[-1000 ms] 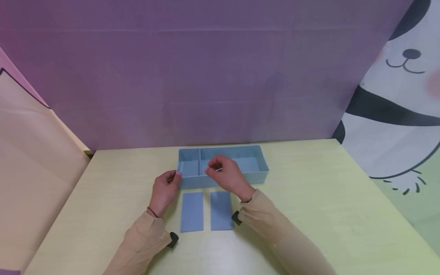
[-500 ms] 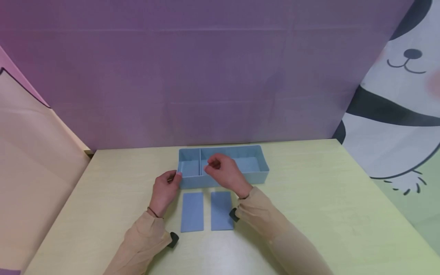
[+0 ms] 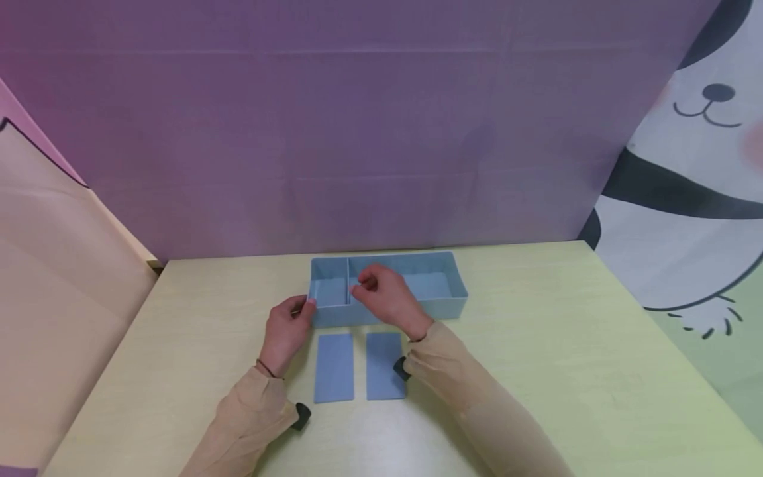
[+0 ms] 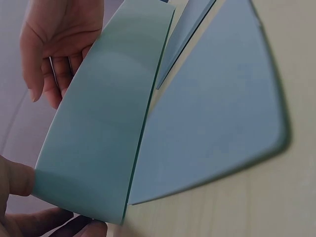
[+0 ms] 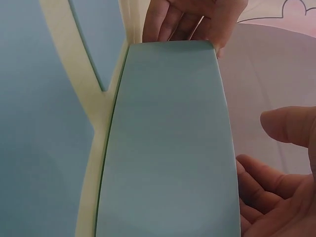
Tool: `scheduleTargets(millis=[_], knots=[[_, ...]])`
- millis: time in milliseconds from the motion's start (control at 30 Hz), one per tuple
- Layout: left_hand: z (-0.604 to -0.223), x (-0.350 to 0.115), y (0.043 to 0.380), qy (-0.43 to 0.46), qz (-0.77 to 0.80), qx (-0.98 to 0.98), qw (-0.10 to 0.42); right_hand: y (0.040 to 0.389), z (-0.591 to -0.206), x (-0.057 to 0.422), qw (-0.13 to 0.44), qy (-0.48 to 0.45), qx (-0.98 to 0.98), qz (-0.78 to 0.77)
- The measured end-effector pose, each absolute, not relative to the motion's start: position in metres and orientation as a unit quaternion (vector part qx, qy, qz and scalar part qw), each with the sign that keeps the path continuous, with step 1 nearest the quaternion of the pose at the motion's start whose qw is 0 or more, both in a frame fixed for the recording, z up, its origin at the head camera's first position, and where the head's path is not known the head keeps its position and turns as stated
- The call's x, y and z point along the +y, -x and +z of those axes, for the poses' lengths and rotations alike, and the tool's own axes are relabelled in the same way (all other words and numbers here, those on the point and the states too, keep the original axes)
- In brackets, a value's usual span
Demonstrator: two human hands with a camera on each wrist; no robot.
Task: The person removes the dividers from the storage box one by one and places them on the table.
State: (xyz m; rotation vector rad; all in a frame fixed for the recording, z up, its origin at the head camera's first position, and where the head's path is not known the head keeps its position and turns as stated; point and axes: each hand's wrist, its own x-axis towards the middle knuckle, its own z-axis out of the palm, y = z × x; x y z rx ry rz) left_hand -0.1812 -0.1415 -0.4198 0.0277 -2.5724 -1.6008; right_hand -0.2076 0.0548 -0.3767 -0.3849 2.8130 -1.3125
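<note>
A light-blue open-topped storage box [image 3: 387, 313] with one divider [image 3: 348, 281] stands at the table's back. My left hand [image 3: 287, 331] grips its left end, with the thumb at the rim and the fingers outside the end wall; in the left wrist view, that thumb [image 4: 20, 178] meets the box corner. My right hand [image 3: 390, 298] hovers over the box, just right of the divider. Its thumb [image 5: 286, 126] and loosely bent fingers [image 5: 269, 190] stand apart in the right wrist view, and I see nothing held between them.
Two flat blue rectangular panels, a left one [image 3: 334, 368] and a right one [image 3: 383, 358], lie side by side in front of the box on the pale wooden table [image 3: 566, 371]. A purple cloth backdrop [image 3: 381, 132] rises behind the box.
My right hand has drifted slightly left toward the divider, its forearm shifting left over the right panel. The left hand, box and panels stay in place.
</note>
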Motion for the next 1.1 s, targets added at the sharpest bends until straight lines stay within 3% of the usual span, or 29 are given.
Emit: scheduleTargets(millis=[1100], knots=[[-0.42,-0.142,0.181,-0.01,-0.539,-0.841,0.051,0.224,-0.379,0.044,0.015,0.123,0.921,-0.37]])
